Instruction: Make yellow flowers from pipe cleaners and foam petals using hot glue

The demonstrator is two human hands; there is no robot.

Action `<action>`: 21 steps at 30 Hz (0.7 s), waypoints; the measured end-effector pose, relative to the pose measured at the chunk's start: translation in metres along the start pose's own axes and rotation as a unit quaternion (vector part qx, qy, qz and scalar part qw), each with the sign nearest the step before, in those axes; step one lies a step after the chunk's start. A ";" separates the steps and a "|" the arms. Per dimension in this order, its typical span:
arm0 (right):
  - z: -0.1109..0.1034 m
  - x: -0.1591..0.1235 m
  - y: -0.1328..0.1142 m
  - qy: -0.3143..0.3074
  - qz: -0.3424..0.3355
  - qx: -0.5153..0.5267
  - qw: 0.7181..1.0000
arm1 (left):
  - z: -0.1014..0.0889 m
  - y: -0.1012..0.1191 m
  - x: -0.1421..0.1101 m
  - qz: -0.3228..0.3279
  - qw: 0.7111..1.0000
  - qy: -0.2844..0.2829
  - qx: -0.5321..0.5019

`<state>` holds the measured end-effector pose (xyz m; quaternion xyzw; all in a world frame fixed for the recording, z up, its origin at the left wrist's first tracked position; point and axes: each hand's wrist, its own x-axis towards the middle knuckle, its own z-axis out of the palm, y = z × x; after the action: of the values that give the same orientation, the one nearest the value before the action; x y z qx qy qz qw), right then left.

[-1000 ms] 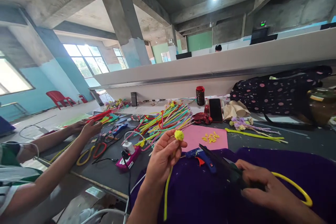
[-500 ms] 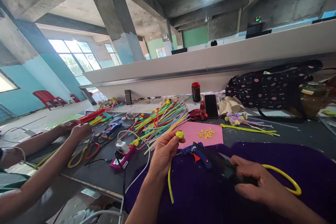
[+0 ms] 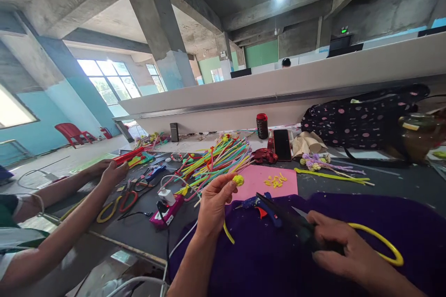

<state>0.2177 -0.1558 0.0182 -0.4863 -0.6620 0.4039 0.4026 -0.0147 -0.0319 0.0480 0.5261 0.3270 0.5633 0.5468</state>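
Note:
My left hand (image 3: pixel 215 202) pinches a yellow pipe cleaner (image 3: pixel 228 233) whose top is wound into a small ball (image 3: pixel 238 180); its tail hangs below my palm. In my right hand (image 3: pixel 336 239) is a pair of scissors (image 3: pixel 287 211) with dark blades, parted and pointing left, and a yellow handle loop behind my fingers. Beneath the blade tips lies a blue glue gun (image 3: pixel 272 214) on dark purple cloth (image 3: pixel 258 264). Just behind it, small yellow pieces (image 3: pixel 276 180) are scattered on a pink sheet (image 3: pixel 252 174).
Colourful pipe cleaners (image 3: pixel 218 160) are heaped behind my left hand. A purple power strip (image 3: pixel 167 213) with cables sits to the left. Beyond it, a co-worker's hands (image 3: pixel 113 171) hold red pipe cleaners. Along the back stand a phone (image 3: pixel 282 145), a bottle (image 3: pixel 262 126) and a patterned bag (image 3: pixel 358 123).
The yellow tail under my left hand hangs shorter than before, while the wound ball stays pinched. My right hand keeps the scissors in about the same place. The view shifts slightly.

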 end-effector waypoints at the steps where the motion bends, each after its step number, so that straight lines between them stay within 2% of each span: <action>1: 0.000 0.000 0.000 0.000 -0.004 -0.002 1.000 | 0.001 0.000 0.000 0.013 1.000 0.005 0.010; 8: -0.001 -0.003 0.005 0.005 -0.010 -0.018 1.000 | 0.009 -0.015 -0.001 0.080 0.994 0.055 0.058; 12: 0.000 0.000 0.010 -0.006 -0.009 -0.014 1.000 | 0.010 -0.030 -0.006 0.115 0.983 0.104 0.101; 15: 0.001 0.001 0.007 0.003 0.001 -0.014 1.000 | 0.008 -0.034 -0.010 0.129 0.978 0.117 0.111; 18: 0.001 0.001 0.001 0.010 0.015 -0.006 1.000 | 0.005 -0.026 -0.010 0.106 0.981 0.124 0.106; 21: 0.001 0.001 0.004 0.017 0.017 0.005 1.000 | 0.001 -0.004 -0.008 0.077 0.989 0.106 0.064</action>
<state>0.2182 -0.1540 0.0146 -0.5019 -0.6447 0.4057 0.4097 -0.0139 -0.0385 0.0422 0.5210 0.3774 0.6338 0.4294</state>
